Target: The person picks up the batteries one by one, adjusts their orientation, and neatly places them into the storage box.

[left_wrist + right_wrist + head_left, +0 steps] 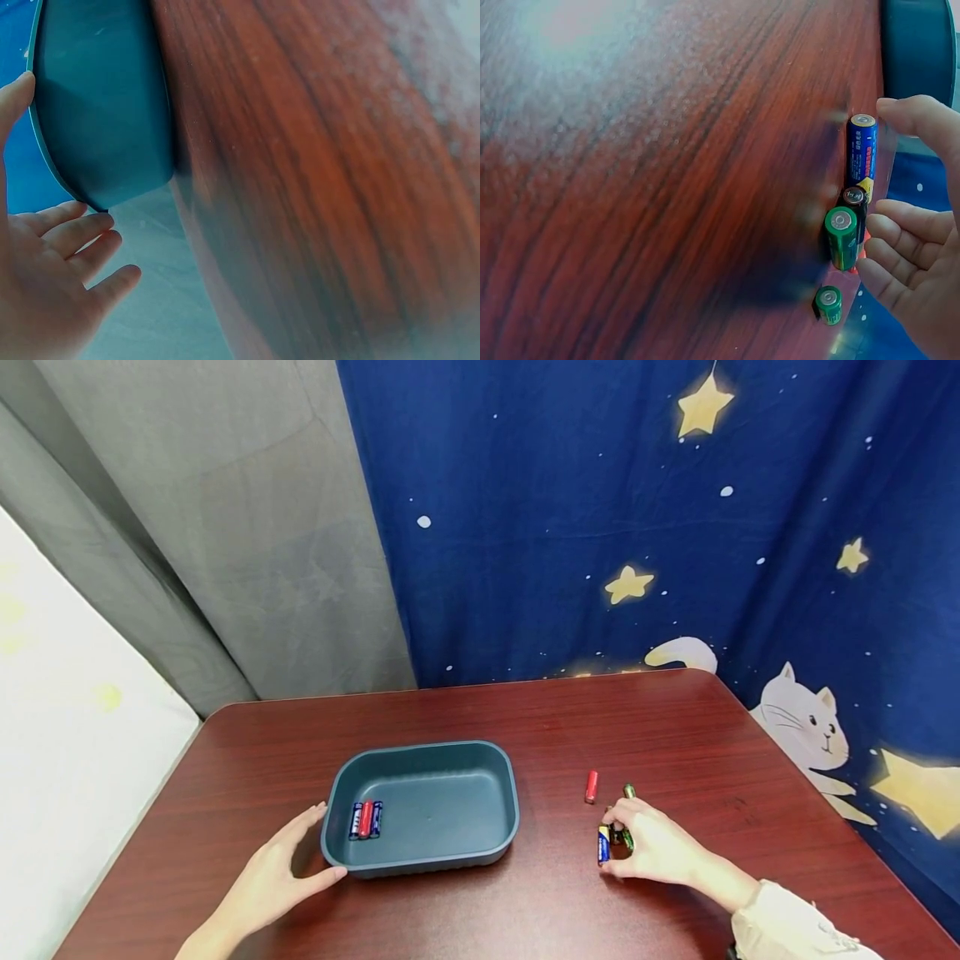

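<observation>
My left hand spreads at the near left corner of a dark teal tray, thumb at the front rim and fingertips along the left side. Inside the tray lie two dark blue batteries with a red battery between them. On the right, my right hand is over a small group of batteries, with thumb and forefinger at the two ends of a blue and yellow battery. Beside it lie a black battery and a green battery, partly covered by the hand in the head view.
Another green battery lies just beyond the right hand. A single red battery sits between that group and the tray. The reddish-brown table ends at a grey curtain and a blue star-patterned curtain.
</observation>
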`<state>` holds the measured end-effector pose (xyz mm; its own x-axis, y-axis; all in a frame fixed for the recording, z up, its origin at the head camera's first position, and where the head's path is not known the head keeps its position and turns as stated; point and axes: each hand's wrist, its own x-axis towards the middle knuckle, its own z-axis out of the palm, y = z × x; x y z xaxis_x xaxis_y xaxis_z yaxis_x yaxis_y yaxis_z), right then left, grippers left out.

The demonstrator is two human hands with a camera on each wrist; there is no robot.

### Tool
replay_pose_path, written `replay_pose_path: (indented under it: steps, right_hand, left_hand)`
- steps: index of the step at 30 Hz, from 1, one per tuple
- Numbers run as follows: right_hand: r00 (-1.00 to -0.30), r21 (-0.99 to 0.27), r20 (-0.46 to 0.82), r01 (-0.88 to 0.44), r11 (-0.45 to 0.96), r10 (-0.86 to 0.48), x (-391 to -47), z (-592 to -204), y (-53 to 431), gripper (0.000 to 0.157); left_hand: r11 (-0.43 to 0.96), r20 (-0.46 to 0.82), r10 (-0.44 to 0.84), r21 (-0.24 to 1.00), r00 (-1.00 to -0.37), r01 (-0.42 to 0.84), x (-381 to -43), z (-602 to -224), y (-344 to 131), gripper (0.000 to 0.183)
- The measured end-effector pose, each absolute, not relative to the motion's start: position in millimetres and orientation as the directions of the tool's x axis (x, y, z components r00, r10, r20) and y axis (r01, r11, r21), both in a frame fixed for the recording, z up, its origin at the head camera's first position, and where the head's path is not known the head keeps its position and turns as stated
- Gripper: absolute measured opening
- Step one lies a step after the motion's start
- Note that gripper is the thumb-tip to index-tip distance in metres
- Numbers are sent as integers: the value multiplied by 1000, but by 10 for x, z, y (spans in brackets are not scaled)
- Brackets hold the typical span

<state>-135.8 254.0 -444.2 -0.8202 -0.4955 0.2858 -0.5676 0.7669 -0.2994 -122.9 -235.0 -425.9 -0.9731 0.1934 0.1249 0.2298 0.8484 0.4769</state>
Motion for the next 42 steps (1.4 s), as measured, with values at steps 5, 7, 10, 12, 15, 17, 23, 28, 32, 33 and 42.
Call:
replay_pose_path:
  steps: [5, 7, 10, 12, 15, 17, 23, 28, 32, 33, 42]
  right_hand:
    - [-774, -200, 323, -618, 760, -545, -1378, -4442, 2509, 40]
    - [-764, -169, 323, -628, 760, -559, -1381, -4442, 2497, 39]
    - [-758, -130, 316, -630, 765, -571, -1384, -4440, 2483, 38]
    - [-752, -103, 317, -633, 767, -578, -1388, -4439, 2474, 38]
    - [-740, -70, 326, -639, 766, -588, -1397, -4444, 2462, 37]
    - [-738, -68, 330, -641, 765, -589, -1403, -4444, 2458, 36]
    - [-749, -130, 337, -637, 760, -570, -1421, -4434, 2473, 35]
    - [-751, -209, 363, -642, 737, -551, -1460, -4372, 2470, 34]
    - [-780, -277, 350, -616, 738, -519, -1496, -4290, 2450, 34]
    - [-787, -289, 345, -607, 740, -511, -1508, -4269, 2443, 35]
    - [-815, -333, 333, -572, 750, -474, -1605, -4034, 2353, 34]
  left_hand:
    - [847, 137, 193, 477, -972, 235, -1227, -4277, -2357, 87]
    - [845, 144, 194, 478, -970, 240, -1225, -4281, -2357, 87]
    - [844, 153, 197, 476, -969, 246, -1225, -4286, -2357, 86]
    - [844, 155, 197, 474, -968, 249, -1226, -4289, -2357, 86]
    - [844, 157, 196, 475, -968, 248, -1225, -4291, -2358, 86]
    - [845, 156, 195, 475, -968, 246, -1225, -4293, -2359, 86]
    - [843, 157, 196, 477, -968, 248, -1229, -4298, -2360, 86]
    - [845, 150, 192, 476, -970, 242, -1228, -4294, -2362, 86]
    - [844, 155, 196, 476, -968, 247, -1227, -4296, -2362, 86]
    - [844, 156, 196, 475, -968, 248, -1227, -4295, -2363, 86]
    - [847, 151, 194, 473, -969, 243, -1224, -4292, -2366, 87]
